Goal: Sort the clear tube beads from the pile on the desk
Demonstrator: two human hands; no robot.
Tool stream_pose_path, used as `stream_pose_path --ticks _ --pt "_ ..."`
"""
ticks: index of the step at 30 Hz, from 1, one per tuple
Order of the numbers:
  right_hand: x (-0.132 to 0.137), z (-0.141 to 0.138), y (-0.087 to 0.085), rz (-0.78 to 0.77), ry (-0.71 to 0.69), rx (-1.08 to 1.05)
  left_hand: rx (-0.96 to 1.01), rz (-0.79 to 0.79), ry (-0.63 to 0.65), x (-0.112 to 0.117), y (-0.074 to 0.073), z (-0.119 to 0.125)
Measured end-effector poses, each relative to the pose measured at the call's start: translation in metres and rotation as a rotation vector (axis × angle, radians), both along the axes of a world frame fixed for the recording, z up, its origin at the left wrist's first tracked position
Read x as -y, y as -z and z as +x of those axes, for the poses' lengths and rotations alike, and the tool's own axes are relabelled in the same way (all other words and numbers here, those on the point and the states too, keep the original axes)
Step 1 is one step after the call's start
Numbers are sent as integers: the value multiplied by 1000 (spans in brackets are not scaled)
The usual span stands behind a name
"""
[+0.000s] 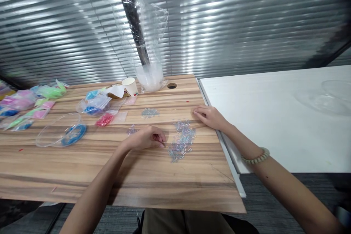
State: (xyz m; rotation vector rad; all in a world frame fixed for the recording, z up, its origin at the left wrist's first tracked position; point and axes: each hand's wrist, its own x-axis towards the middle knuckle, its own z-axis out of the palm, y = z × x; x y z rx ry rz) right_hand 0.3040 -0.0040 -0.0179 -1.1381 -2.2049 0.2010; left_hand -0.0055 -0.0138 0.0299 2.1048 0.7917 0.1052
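- L hand (148, 138): fingers curled in, thumb tip near fingertips, low over wood table (164, 186); can't tell if pressed together or pinching a bead.
- R hand (210, 117): fingers bent & close tog., tips down at wood table near its R edge; can't tell if anything's under or between them.
- Main bead pile (181, 142): thin tube beads, pale/iridescent, loose on wood table betw. the hands, just R of L fingertips, nearer person than R hand.
- Small purplish pile (132, 130): just behind L hand, partly hidden by it.
- Greyish pile (149, 113): farther back, apart from the others.
- R wrist: pale beaded bracelet (256, 156).
- Farther L: red bead bag (104, 119); clear round dish w/ blue beads (74, 134); more bagged beads, pink/green/blue, at far L (24, 102).
- Back: white paper cup (130, 86), small coloured print (135, 94) near base, too small to read; clear plastic bag (153, 25) standing tall around a whitish tub (150, 77).
- R: white table (260, 117) next to wood one; blinds (233, 25) behind.
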Motion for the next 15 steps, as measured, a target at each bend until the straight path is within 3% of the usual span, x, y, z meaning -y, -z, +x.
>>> stream_pose_path --ticks 15 --pt "-1 0 1 5 1 -15 -8 63 25 0 1 -1"
